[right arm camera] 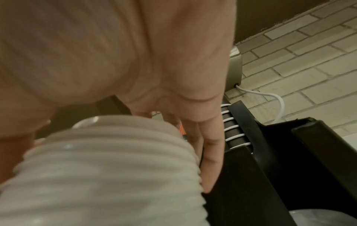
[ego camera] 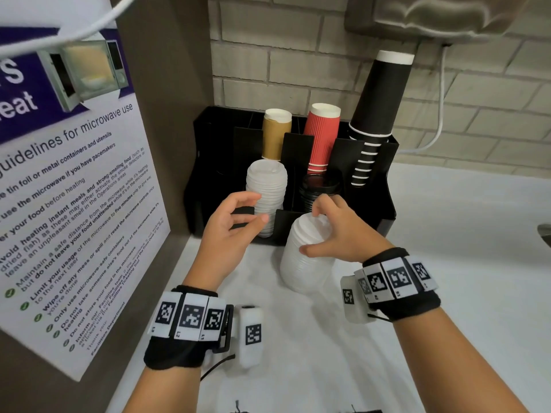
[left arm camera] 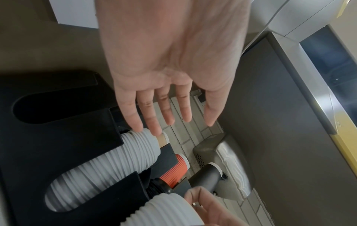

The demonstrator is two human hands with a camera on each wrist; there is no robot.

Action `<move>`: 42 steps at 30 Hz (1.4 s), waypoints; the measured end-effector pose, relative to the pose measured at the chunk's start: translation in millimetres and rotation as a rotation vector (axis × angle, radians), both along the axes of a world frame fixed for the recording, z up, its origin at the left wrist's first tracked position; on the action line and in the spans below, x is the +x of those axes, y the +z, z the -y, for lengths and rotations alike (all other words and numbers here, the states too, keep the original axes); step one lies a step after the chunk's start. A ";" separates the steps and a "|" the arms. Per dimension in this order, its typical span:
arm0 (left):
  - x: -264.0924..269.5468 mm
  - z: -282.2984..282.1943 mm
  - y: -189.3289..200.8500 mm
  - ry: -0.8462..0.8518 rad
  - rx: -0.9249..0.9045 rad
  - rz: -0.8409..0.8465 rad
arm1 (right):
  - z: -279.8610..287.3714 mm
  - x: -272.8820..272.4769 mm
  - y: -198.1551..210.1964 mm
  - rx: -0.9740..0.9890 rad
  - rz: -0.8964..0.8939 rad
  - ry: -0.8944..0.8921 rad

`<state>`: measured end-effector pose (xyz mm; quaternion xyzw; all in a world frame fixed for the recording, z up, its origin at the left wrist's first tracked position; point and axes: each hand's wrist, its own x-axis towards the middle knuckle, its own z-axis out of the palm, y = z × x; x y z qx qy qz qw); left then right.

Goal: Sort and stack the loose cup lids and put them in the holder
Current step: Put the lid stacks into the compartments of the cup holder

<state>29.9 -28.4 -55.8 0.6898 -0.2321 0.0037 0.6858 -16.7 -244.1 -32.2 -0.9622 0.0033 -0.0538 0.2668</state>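
Note:
A tall stack of loose white lids (ego camera: 304,269) stands on the white counter just in front of the black holder (ego camera: 384,189). My right hand (ego camera: 310,232) grips the stack's top, fingers curled over its far side and thumb on the near side; the right wrist view shows the ribbed stack (right arm camera: 108,168) against my fingers (right arm camera: 210,146). My left hand (ego camera: 253,208) hovers open and holds nothing, beside another white lid stack (ego camera: 267,186) that sits in the holder's front left slot. A shorter stack of black lids (ego camera: 320,186) fills the slot to its right.
Tan cups (ego camera: 275,134), red cups (ego camera: 323,135) and black cups (ego camera: 378,114) stand stacked upside down in the holder's back slots. A brown panel with a microwave poster (ego camera: 74,204) closes the left side. Behind is a brick wall (ego camera: 298,55) with a white cable (ego camera: 441,114).

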 end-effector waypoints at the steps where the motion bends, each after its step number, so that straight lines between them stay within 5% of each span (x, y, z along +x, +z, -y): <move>1: -0.1 0.2 -0.2 -0.002 -0.005 -0.002 | 0.3 0.1 0.0 0.006 0.004 -0.001; 9: -9.5 11.1 0.9 -0.163 0.030 -0.043 | -8.0 -8.4 18.4 0.260 0.262 -0.005; 14: -18.6 22.1 0.1 -0.313 -0.033 -0.099 | -36.4 -24.8 24.9 0.615 0.190 0.132; 21: -18.7 14.3 1.9 -0.385 -0.056 -0.068 | -26.9 -38.9 23.2 0.742 0.080 0.185; 42: -22.9 20.6 12.1 -0.341 -0.025 -0.070 | -23.6 -39.3 22.3 0.670 0.182 0.128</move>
